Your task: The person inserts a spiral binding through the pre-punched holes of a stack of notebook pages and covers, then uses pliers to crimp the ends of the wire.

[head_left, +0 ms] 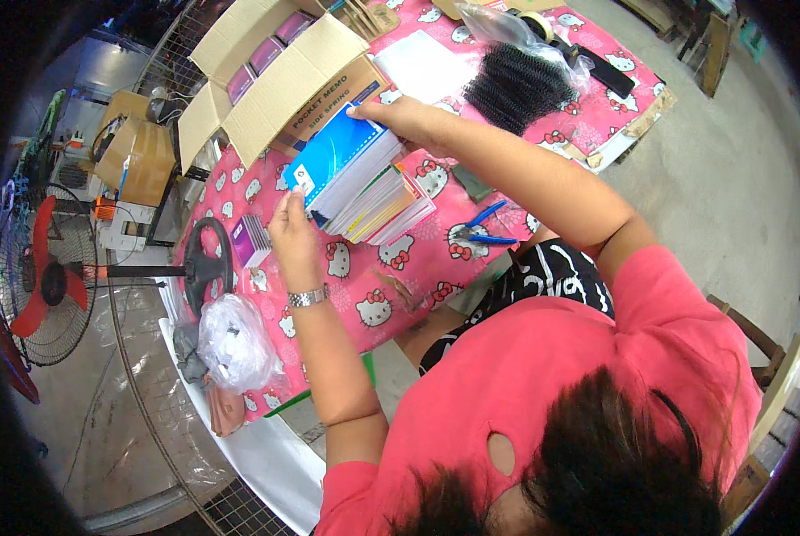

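A thick stack of blue-covered memo pads (336, 154) is gripped at its two ends by my hands, tilted over the pink table. My left hand (291, 223) closes on its near left end, with a watch on that wrist. At the far right end my right hand (393, 116) has its thumb on the blue cover and its fingers mostly hidden behind. Just under and right of the stack stands a row of more pads (389, 211) with white, yellow and pink edges. Whether the stack touches that row I cannot tell.
Beyond the stack stands an open cardboard box (329, 98) holding purple packs. Blue-handled pliers (489, 234) lie at right, black spiral coils (518, 89) farther back. To the left are a small purple pad stack (251, 241), a plastic bag (237, 342) and a fan (54, 284).
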Demonstrator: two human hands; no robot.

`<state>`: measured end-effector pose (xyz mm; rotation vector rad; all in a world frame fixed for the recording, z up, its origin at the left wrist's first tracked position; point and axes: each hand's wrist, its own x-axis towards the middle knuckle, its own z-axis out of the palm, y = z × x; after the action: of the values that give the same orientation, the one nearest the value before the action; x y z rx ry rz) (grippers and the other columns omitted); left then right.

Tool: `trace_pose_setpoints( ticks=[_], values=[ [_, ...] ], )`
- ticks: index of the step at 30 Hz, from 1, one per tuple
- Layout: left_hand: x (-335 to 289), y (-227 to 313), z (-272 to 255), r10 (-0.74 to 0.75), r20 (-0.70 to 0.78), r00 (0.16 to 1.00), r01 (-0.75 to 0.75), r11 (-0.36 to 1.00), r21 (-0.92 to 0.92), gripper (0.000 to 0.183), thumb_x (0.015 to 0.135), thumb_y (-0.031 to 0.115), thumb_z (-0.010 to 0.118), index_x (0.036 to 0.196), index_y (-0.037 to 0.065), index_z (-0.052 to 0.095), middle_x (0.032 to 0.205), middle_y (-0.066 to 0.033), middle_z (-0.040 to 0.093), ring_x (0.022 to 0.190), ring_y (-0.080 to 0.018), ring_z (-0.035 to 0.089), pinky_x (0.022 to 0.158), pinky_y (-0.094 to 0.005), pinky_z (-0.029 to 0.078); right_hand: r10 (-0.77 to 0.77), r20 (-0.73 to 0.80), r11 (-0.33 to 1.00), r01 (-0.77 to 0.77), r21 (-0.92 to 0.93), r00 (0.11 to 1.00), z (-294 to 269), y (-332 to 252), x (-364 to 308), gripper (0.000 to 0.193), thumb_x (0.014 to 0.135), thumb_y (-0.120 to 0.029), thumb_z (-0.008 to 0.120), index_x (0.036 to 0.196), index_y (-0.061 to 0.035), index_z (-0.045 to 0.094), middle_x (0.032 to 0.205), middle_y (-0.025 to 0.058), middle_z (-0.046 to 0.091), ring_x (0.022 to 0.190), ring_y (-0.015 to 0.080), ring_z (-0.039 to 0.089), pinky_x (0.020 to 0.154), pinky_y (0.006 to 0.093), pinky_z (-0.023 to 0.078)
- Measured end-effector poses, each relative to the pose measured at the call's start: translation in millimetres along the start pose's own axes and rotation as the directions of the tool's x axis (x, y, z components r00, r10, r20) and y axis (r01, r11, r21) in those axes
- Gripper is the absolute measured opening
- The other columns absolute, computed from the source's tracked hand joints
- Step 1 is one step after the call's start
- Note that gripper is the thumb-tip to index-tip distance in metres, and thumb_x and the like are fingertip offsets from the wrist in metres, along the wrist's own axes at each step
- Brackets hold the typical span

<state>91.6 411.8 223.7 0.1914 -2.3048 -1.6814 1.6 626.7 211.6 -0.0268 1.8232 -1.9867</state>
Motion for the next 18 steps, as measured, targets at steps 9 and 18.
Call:
trace_pose_setpoints(
  ticks=[9,18],
  values=[
    [7,-14,-11,-0.122,0.012,0.992,0.121,0.966,-0.227,0.044,0.097,0.031,0.049,0.126,-0.002,0.053,0.116,-0.0118,0.061,0.097,-0.0199,0.060,0.088,-0.0341,0.046,0.070,0.181,0.993,-0.085,0.077,0.981,-10,-11,-4,0.066,0.082,-0.056,0.061,0.125,-0.0062,0.056,0.121,0.0140,0.061,0.109,0.0268,0.057,0.091,0.0425,0.046],
    [-6,16,11,-0.066,0.061,0.996,0.072,0.992,-0.108,0.054,0.098,0.036,0.046,0.136,-0.001,0.043,0.129,-0.0159,0.054,0.114,-0.0237,0.053,0.098,-0.0368,0.041,0.053,0.116,0.997,-0.058,0.045,0.992,-23,-10,-3,0.056,0.079,-0.050,0.065,0.118,-0.0097,0.060,0.110,0.0124,0.065,0.098,0.0262,0.063,0.082,0.0418,0.052]
  ],
)
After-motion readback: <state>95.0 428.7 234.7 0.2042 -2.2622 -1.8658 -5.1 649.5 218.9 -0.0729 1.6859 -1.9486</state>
